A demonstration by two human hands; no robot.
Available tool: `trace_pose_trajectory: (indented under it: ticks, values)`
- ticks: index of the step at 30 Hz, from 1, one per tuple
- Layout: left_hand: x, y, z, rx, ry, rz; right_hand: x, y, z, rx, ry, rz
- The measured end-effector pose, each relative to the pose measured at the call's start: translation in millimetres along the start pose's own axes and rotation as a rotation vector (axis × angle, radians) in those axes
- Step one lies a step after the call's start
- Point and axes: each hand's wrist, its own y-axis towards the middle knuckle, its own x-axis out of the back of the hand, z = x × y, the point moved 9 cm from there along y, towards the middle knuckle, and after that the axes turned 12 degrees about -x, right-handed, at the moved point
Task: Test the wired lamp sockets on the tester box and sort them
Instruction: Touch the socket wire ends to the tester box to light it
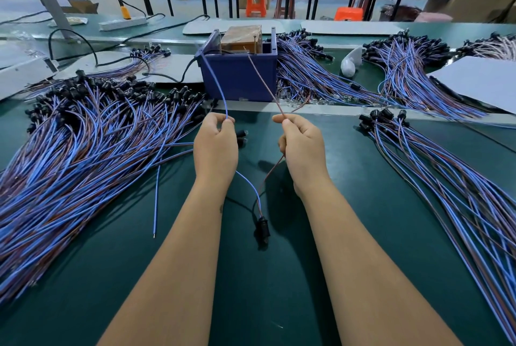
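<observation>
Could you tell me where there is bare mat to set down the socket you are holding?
The green mat is bare between the left pile and the right bundle, around the hanging socket. A loose blue wire edges it on the left. Beside the tester box it is crowded.

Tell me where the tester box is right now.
In the head view the tester box sits at centre, on the far side of the table behind both hands, between the left wire pile and the pile to its right.

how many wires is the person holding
2: a blue wire pinched by the left hand, and a brown wire pinched by the right hand.
</observation>
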Motion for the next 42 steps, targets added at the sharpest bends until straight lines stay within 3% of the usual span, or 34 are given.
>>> trace_pose_trajectory:
  ticks: [9,42]
  values:
    - [-6,-1,-3,-0.06,-0.048,0.027,-3,2,-1,0.011,-0.018,-0.011]
    - [8,15,6,-0.029,0.031,0.015,-1,4,-4,-0.007,-0.053,-0.022]
